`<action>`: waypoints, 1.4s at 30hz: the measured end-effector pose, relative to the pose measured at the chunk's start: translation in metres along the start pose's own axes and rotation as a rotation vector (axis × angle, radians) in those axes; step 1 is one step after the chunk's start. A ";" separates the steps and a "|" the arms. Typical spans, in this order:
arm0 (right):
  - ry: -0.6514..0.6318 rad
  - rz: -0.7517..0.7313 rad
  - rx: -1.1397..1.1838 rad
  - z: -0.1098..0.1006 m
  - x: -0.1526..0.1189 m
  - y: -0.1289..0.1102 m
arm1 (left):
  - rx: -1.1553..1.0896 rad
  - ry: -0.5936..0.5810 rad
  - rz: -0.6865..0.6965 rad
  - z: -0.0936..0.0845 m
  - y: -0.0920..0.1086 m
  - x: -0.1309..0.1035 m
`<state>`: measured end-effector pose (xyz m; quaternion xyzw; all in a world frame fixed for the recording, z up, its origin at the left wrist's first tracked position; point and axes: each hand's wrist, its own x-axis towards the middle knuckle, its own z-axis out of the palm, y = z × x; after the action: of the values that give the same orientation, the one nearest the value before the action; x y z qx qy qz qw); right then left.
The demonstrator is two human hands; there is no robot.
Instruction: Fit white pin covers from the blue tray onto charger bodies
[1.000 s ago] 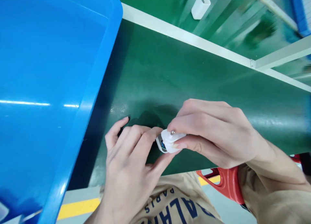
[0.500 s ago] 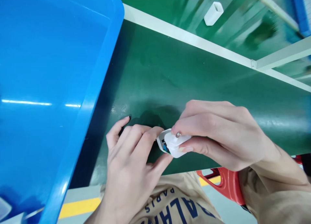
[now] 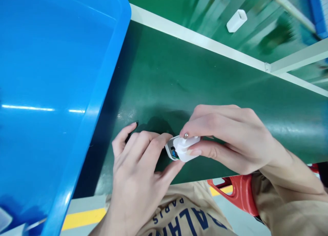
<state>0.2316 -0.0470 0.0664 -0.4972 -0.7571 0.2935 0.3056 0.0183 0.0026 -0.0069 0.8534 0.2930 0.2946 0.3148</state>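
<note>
My left hand (image 3: 143, 164) pinches a white charger housing (image 3: 168, 150) between thumb and index finger. Its end is uncovered, and dark and blue parts of a circuit board (image 3: 174, 153) show inside. The fingers of my right hand (image 3: 228, 137) are closed on a white plug cover (image 3: 182, 149) with a round metal pin (image 3: 186, 136) standing out of it. The cover is tilted over the housing's open end, leaving a gap on the left side. Whether the two parts touch behind the fingers is hidden.
A large blue bin (image 3: 102, 82) stands at the left, with white pieces (image 3: 4, 219) in its lower corner. Beyond a pale rail (image 3: 194, 36), a white charger housing (image 3: 236, 21) lies on a green surface (image 3: 164, 2). A red chair (image 3: 241, 191) is below the table edge.
My right hand has shifted slightly left and up, turning the plug cover a little. My left hand stays put. Beyond the rail, the white housing has moved right and slightly nearer.
</note>
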 end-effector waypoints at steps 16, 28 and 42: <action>0.000 -0.039 -0.003 0.003 0.002 0.002 | -0.008 -0.018 -0.017 -0.002 0.003 0.003; 0.026 -0.098 0.007 0.012 0.003 0.009 | -0.027 -0.034 -0.033 -0.004 0.003 0.003; 0.001 -0.125 -0.031 0.017 0.002 0.006 | -0.043 -0.055 -0.012 -0.007 -0.001 0.005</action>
<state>0.2217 -0.0455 0.0516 -0.4538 -0.7909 0.2621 0.3159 0.0166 0.0096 -0.0014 0.8524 0.2829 0.2753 0.3428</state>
